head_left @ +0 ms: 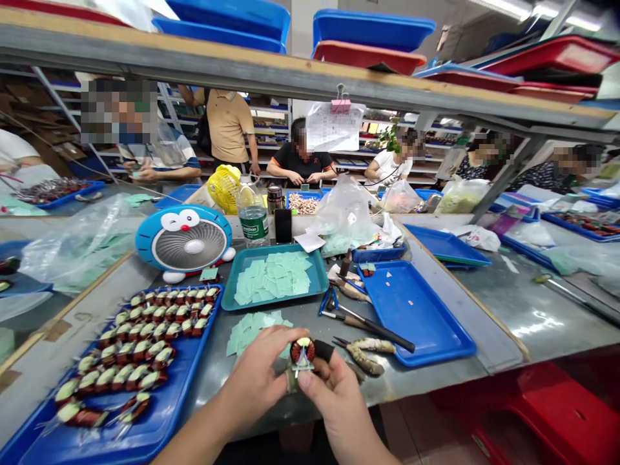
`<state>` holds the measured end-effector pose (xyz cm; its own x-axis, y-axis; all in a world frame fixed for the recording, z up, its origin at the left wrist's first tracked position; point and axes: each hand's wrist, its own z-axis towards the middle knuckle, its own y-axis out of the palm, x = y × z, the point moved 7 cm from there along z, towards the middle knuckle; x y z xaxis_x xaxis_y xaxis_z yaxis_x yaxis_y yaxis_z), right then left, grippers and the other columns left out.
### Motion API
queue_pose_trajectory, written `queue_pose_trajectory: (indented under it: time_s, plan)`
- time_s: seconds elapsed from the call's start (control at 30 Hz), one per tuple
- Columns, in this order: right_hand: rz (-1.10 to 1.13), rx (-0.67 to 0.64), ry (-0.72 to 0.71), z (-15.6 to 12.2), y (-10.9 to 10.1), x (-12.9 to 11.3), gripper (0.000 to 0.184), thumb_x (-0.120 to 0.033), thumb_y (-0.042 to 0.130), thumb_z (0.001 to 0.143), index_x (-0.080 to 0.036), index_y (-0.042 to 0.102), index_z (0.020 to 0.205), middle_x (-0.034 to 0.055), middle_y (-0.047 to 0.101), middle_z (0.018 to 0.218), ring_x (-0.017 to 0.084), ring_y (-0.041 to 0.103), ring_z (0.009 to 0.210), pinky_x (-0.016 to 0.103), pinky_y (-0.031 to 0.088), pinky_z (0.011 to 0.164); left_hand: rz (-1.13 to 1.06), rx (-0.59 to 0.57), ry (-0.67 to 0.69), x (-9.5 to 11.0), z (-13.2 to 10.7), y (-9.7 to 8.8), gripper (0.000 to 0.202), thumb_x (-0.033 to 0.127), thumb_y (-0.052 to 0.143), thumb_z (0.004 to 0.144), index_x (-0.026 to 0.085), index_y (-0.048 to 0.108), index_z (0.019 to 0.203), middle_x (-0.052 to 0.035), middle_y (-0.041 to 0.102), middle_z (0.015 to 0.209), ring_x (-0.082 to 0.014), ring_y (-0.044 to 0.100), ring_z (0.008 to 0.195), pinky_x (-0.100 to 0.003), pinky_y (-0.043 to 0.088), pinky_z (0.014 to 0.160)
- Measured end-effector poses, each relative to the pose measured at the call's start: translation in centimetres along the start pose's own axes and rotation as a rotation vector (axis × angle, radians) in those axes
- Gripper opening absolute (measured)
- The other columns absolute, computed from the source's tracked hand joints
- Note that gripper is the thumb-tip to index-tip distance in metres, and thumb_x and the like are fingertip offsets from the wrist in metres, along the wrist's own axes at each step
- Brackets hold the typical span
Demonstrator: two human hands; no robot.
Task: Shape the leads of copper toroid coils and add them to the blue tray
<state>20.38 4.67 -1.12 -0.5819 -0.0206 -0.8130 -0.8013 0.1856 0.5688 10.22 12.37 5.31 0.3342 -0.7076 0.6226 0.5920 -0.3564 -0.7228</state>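
Two-handed pinch — left hand (254,378), right hand (329,403) — fingers shut on copper toroid coil (303,351).

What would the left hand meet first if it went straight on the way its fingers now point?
The wound toroid coil that the left hand pinches. Past it comes a black sleeve-like piece, then probably the cloth-wrapped pliers, though depth is hard to judge here.

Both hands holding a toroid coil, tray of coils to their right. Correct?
No: the coil tray is to the left of the hands, not the right, as the head view shows. The left hand and right hand do hold the toroid coil.
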Motion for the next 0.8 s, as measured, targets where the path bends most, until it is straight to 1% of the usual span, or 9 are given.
queue_pose_trajectory:
  time_s: [0.13,0.23,0.3,0.37,0.47,0.57,0.67,0.73,0.8]
  plan:
    - [-0.082,0.090,-0.083,1.1,-2.5,-0.7,0.061,-0.048,0.081,0.081,-0.013,0.060,0.127,0.0120,0.065,0.124,0.016,0.068,0.108,0.027,0.057,0.098,0.013,0.047,-0.029,-0.7,-0.1,0.6,0.065,0.020,0.065,0.085,0.026,0.053,0.148,-0.0089,0.067,0.139,-0.0278,0.066,0.124,-0.040,0.054,0.105]
    - [-0.222,0.198,-0.163,1.6,-4.9,-2.3,0.062,-0.049,0.078,0.084,-0.013,0.059,0.131,0.0130,0.062,0.130,0.018,0.066,0.115,0.026,0.057,0.102,-0.011,0.047,-0.069,-1.7,-0.4,1.1,0.062,0.026,0.066,0.089,0.029,0.052,0.149,-0.0066,0.066,0.143,-0.0265,0.065,0.127,-0.037,0.055,0.105]
    - [-0.315,0.239,-0.207,1.7,-5.8,-3.4,0.063,-0.048,0.076,0.086,-0.014,0.057,0.135,0.0132,0.060,0.135,0.018,0.064,0.122,0.026,0.056,0.105,-0.056,0.045,-0.111,-2.2,-0.3,1.3,0.055,0.032,0.065,0.092,0.029,0.055,0.146,-0.0054,0.066,0.143,-0.0254,0.066,0.127,-0.034,0.056,0.104]
    - [-0.377,0.254,-0.250,1.8,-6.2,-4.1,0.064,-0.047,0.074,0.088,-0.014,0.055,0.139,0.0132,0.057,0.139,0.018,0.063,0.125,0.026,0.055,0.108,-0.103,0.059,-0.137,-2.2,0.1,1.3,0.052,0.038,0.064,0.094,0.029,0.057,0.145,-0.0049,0.067,0.141,-0.0246,0.067,0.125,-0.032,0.056,0.104]
    - [-0.431,0.257,-0.298,2.2,-6.5,-4.2,0.063,-0.044,0.072,0.089,-0.015,0.055,0.143,0.0130,0.057,0.139,0.018,0.062,0.126,0.026,0.053,0.113,-0.138,0.081,-0.142,-2.0,0.7,1.1,0.050,0.044,0.065,0.095,0.030,0.059,0.143,-0.0036,0.070,0.138,-0.0233,0.069,0.123,-0.030,0.056,0.104]
    - [-0.466,0.254,-0.330,2.5,-7.0,-3.8,0.059,-0.041,0.072,0.090,-0.014,0.058,0.141,0.0136,0.061,0.132,0.019,0.063,0.124,0.029,0.053,0.113,-0.139,0.079,-0.148,-2.1,0.9,1.1,0.046,0.045,0.065,0.096,0.034,0.060,0.141,-0.0008,0.070,0.137,-0.0214,0.068,0.123,-0.027,0.055,0.104]
    - [-0.490,0.259,-0.375,2.6,-7.6,-3.8,0.057,-0.037,0.073,0.089,-0.014,0.060,0.140,0.0135,0.065,0.124,0.020,0.062,0.124,0.033,0.052,0.115,-0.153,0.066,-0.158,-2.5,0.8,1.3,0.045,0.045,0.065,0.096,0.036,0.060,0.140,0.0003,0.069,0.139,-0.0213,0.067,0.125,-0.028,0.053,0.106]
    - [-0.501,0.264,-0.381,2.5,-7.8,-4.0,0.057,-0.037,0.074,0.089,-0.014,0.060,0.140,0.0135,0.065,0.125,0.020,0.061,0.126,0.033,0.050,0.117,-0.188,0.056,-0.181,-2.7,0.9,1.6,0.045,0.045,0.064,0.096,0.035,0.060,0.139,-0.0007,0.068,0.140,-0.0221,0.066,0.127,-0.028,0.053,0.106]
    - [-0.482,0.229,-0.351,2.5,-7.4,-3.9,0.058,-0.039,0.073,0.090,-0.015,0.058,0.141,0.0138,0.062,0.129,0.020,0.061,0.127,0.032,0.050,0.117,-0.243,0.069,-0.210,-2.6,1.2,1.7,0.045,0.046,0.064,0.096,0.034,0.061,0.139,-0.0022,0.067,0.141,-0.0230,0.064,0.129,-0.029,0.053,0.107]
